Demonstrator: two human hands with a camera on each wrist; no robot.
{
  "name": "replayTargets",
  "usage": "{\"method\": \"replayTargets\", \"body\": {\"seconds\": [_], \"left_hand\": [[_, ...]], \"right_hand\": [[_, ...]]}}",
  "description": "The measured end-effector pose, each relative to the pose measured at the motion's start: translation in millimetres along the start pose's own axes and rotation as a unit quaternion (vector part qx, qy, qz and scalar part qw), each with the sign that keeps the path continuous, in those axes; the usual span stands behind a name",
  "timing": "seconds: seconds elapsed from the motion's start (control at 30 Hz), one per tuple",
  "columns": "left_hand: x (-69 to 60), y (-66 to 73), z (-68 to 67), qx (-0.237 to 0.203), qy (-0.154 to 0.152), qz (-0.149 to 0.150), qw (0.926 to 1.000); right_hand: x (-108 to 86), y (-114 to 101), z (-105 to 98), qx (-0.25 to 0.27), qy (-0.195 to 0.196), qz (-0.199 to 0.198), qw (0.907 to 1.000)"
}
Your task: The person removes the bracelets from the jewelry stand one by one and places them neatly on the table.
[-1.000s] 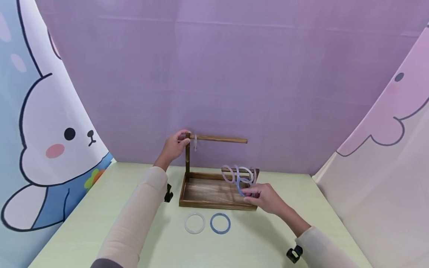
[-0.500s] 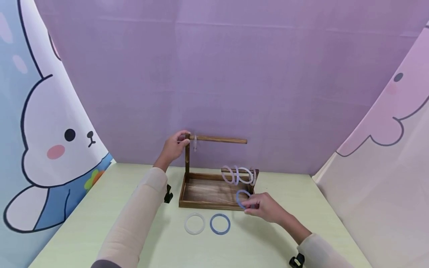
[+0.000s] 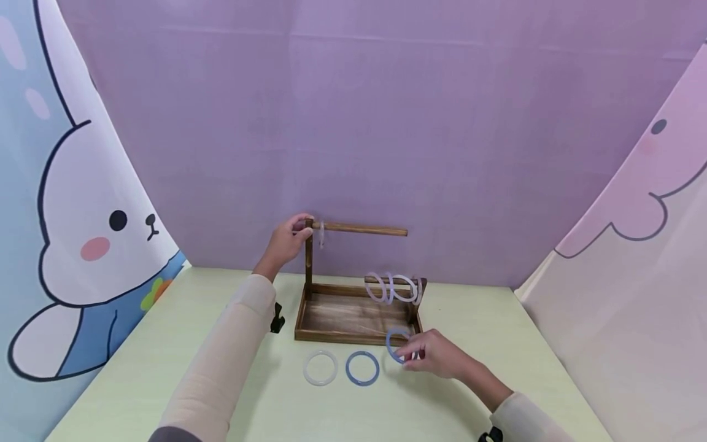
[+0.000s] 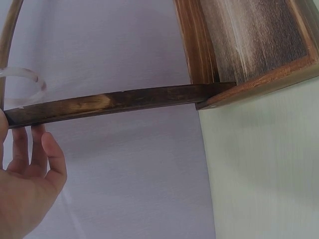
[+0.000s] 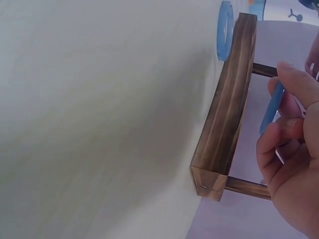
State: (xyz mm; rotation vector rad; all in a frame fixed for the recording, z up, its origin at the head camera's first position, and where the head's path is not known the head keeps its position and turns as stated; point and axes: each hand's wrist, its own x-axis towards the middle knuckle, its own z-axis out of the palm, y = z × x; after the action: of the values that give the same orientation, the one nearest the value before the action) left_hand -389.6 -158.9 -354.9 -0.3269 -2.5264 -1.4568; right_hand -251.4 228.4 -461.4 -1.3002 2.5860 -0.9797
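Note:
My left hand (image 3: pixel 286 241) grips the top of the tall post of a wooden bangle stand (image 3: pixel 309 264); in the left wrist view its fingers (image 4: pixel 56 157) show beside the post's end. One pale bangle (image 3: pixel 322 235) hangs on the upper bar near that hand. My right hand (image 3: pixel 439 355) pinches a blue bangle (image 3: pixel 390 347) between thumb and fingers, by the tray's front right corner. In the right wrist view the held blue bangle (image 5: pixel 272 108) appears edge-on. Several pale and lilac bangles (image 3: pixel 377 288) hang on the short lower bar.
A clear white bangle (image 3: pixel 305 368) and another blue bangle (image 3: pixel 363 383) lie flat on the pale green table (image 3: pixel 298 417), in front of the stand's tray (image 3: pixel 348 336). A purple cloth (image 3: pixel 353 123) hangs behind the stand.
My right hand has drawn the blue bangle from beside the short lower bar down and towards me, to the tray's front edge. The left hand has stayed on the post.

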Motion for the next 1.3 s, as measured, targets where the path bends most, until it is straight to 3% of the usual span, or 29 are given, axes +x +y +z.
{"method": "replayTargets", "body": {"seconds": [0.37, 0.83, 1.3], "left_hand": [[-1.7, 1.8, -0.2, -0.004, -0.002, 0.000, 1.0000], [-2.8, 1.7, -2.4, 0.000, -0.003, -0.003, 1.0000], [-2.8, 2.5, -2.2, -0.011, -0.003, -0.007, 0.9999]], "right_hand": [[-2.9, 8, 14, -0.038, -0.033, -0.012, 0.9986], [-3.9, 11, 22, -0.071, -0.063, 0.035, 0.9949], [-4.1, 13, 25, -0.073, -0.084, 0.041, 0.9929]]}}
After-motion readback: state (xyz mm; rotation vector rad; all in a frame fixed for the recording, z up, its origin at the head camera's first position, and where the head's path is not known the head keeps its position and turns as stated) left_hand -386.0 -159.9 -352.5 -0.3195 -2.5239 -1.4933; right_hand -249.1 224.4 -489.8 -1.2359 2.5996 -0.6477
